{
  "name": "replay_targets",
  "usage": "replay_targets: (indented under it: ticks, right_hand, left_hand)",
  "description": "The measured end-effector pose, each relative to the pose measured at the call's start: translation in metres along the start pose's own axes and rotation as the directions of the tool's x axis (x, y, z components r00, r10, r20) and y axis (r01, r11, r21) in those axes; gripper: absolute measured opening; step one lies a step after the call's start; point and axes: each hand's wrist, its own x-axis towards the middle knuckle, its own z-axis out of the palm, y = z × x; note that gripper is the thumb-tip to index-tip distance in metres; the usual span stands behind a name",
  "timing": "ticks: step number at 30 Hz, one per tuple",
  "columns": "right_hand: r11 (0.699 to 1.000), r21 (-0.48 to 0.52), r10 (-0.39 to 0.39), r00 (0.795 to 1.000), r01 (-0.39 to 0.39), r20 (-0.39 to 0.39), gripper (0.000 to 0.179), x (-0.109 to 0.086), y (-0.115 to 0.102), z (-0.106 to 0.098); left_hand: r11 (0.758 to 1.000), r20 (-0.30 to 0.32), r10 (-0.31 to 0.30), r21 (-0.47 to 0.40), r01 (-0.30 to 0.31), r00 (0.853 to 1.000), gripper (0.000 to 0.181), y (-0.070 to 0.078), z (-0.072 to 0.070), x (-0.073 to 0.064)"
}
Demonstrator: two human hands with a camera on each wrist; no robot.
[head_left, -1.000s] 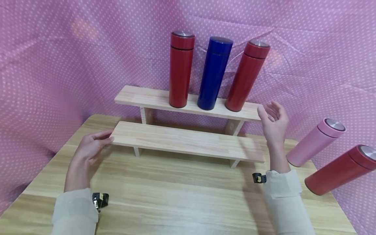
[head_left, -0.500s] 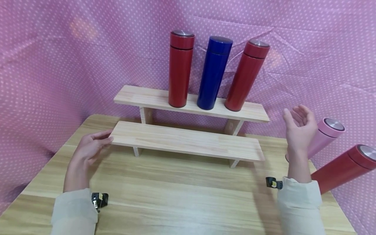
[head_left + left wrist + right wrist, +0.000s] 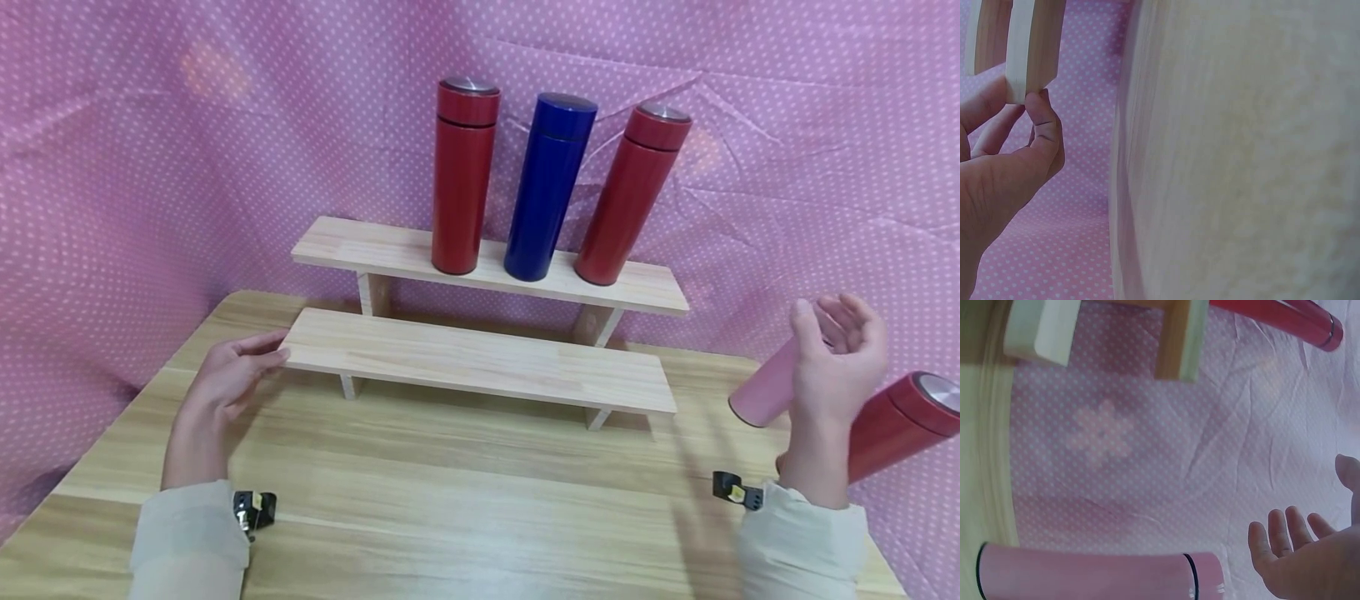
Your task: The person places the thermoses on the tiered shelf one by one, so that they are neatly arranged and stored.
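Note:
My left hand [image 3: 228, 375] pinches the left end of the lower wooden step of a two-tier shelf [image 3: 480, 358]; in the left wrist view, the thumb and fingers meet at the board's corner [image 3: 1019, 81]. My right hand [image 3: 838, 367] is raised at the right with fingers loosely bent and nothing in it. It overlaps the top of a pink thermos [image 3: 763, 387] in the head view, hiding its lid. Behind the wrist stands a red thermos [image 3: 903, 425], partly hidden. In the right wrist view the pink thermos [image 3: 1091, 574] lies apart from the fingertips [image 3: 1259, 537].
On the upper step [image 3: 360, 242] stand a red thermos [image 3: 465, 183], a blue thermos [image 3: 550, 187] and another red thermos [image 3: 632, 196]. Pink dotted cloth [image 3: 225, 150] hangs close behind the wooden table [image 3: 450, 500] and along its sides.
My right hand has moved from the upper step's right end rightward and somewhat down, over to the pink thermos. The left hand and the shelf have stayed in place.

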Motion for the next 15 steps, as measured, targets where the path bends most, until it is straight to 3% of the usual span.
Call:
replay_targets:
  ticks: [7,15]
  right_hand:
    - [0.995,0.083,-0.05,0.993,0.059,-0.103,0.045,0.009,-0.011,-0.014]
    - [0.983,0.183,0.017,0.981,0.019,-0.191,0.046,0.015,-0.025,-0.027]
  left_hand:
    - [1.0,0.005,-0.002,0.002,0.002,1.0,0.069,0.001,0.001,0.0]
    - [1.0,0.012,-0.019,0.022,0.018,1.0,0.07,0.004,0.004,0.002]
